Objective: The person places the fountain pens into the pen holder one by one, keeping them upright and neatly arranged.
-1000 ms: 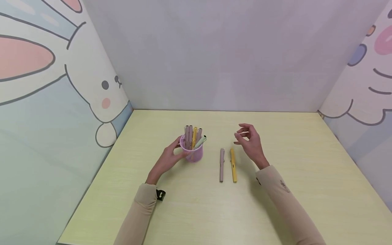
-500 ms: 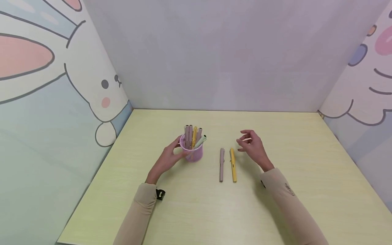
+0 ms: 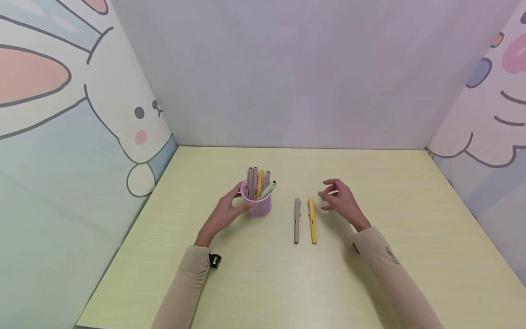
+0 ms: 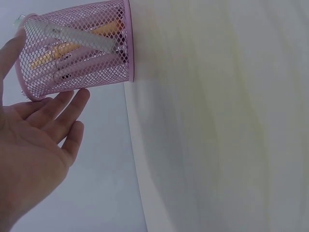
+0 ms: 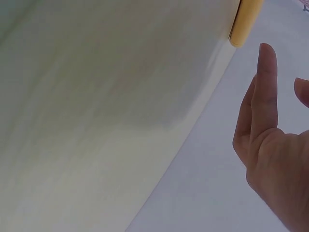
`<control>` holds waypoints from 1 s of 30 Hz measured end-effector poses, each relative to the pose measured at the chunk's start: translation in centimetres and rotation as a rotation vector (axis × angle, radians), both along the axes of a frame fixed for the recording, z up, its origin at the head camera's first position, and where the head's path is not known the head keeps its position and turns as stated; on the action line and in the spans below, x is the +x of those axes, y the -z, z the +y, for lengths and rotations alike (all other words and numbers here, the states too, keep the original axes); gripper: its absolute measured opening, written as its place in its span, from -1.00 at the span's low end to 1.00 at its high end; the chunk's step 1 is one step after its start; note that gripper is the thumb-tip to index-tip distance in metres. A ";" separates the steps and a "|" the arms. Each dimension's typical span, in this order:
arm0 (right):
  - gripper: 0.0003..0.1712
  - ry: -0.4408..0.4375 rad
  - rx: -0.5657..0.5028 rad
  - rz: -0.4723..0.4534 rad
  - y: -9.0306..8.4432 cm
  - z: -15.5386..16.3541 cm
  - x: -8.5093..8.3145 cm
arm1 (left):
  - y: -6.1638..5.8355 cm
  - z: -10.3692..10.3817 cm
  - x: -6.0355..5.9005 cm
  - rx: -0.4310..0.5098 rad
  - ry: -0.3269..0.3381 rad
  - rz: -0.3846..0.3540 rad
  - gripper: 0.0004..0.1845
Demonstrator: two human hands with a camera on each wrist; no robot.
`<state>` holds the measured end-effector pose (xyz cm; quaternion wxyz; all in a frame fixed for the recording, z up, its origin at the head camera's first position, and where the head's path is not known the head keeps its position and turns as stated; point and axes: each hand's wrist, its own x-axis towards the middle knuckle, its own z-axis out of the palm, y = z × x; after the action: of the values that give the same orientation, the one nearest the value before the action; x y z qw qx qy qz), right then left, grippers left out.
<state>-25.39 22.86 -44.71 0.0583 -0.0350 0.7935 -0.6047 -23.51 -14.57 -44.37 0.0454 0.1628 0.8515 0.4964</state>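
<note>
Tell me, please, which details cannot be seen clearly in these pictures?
- Pen count in the pink mesh cup: head view too small, left wrist mesh hides them.
- Yellow pen: right wrist view cuts it off.
- Left hand grip: fingers behind the cup.
- Right hand: touching the table or not, unclear.

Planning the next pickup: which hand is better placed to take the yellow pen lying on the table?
The right hand: it hovers open beside the yellow pen, while the left hand touches the pink mesh cup.
</note>
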 end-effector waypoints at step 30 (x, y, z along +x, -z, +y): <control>-0.39 -0.109 0.146 -0.265 0.2 -1.1 0.1 | 0.1 0.0 -0.2 -0.015 -0.011 -0.010 -0.17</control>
<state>-25.26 21.78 -44.96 0.1977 0.0063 0.8177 -0.5405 -23.69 -14.57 -44.51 0.0484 0.1553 0.8559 0.4909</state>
